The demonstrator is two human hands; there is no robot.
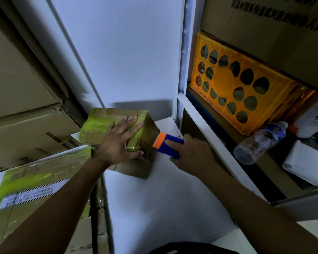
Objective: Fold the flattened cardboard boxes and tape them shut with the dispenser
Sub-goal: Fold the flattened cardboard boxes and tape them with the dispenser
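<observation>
A small cardboard box (101,123) with yellow-green tape over its top and edges stands tilted on the white table (163,198), near the back. My left hand (117,142) lies spread over its top right corner, fingers pressing the tape and thumb on the near side. My right hand (191,154) grips a blue tape dispenser (168,144) with an orange head. The orange head touches the box's right side. A brown flap (136,170) lies flat on the table under the box.
A larger taped box with a white label (26,195) sits at the left, with stacked cartons (17,88) behind it. On the right, a white shelf frame (200,121) holds an orange crate (242,88), a plastic bottle (259,142) and a carton above.
</observation>
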